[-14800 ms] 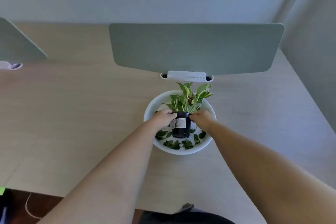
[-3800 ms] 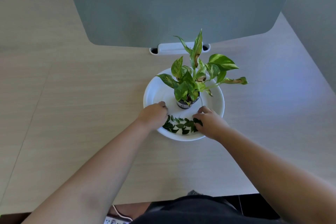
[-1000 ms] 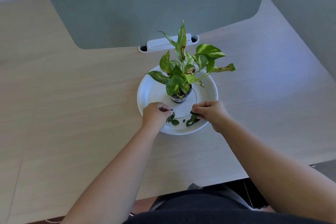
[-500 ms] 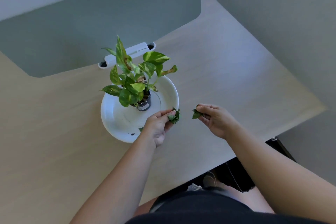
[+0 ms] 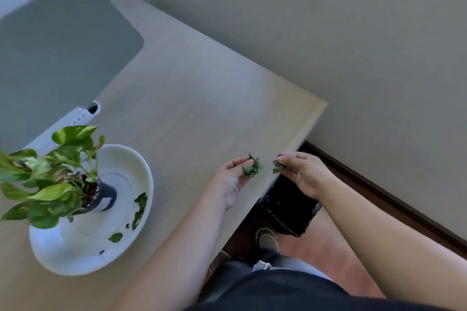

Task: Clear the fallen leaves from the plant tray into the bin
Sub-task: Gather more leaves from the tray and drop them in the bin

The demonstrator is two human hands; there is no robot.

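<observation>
The white round plant tray [image 5: 63, 257] sits at the lower left of the desk with a potted green plant [image 5: 50, 184] in a dark pot standing in it. A few fallen leaves [image 5: 139, 207] still lie along the tray's right inner side. My left hand [image 5: 231, 179] pinches a small bunch of dark leaves [image 5: 251, 168] above the desk near its right edge. My right hand [image 5: 303, 174] grips another small clump of leaves [image 5: 277, 166] just past the desk edge, above the black-lined bin [image 5: 288, 209] on the floor.
A grey-green desk divider [image 5: 58, 53] on a white clamp [image 5: 75, 118] stands behind the tray. The desk edge [image 5: 298, 144] runs diagonally beside a beige wall [image 5: 353, 45] with a dark skirting board. My shoe [image 5: 265, 237] rests on the floor by the bin.
Both hands have lifted bunches of leaves out of the tray and carried them right, toward the desk edge. My view has swung right, bringing the bin into sight.
</observation>
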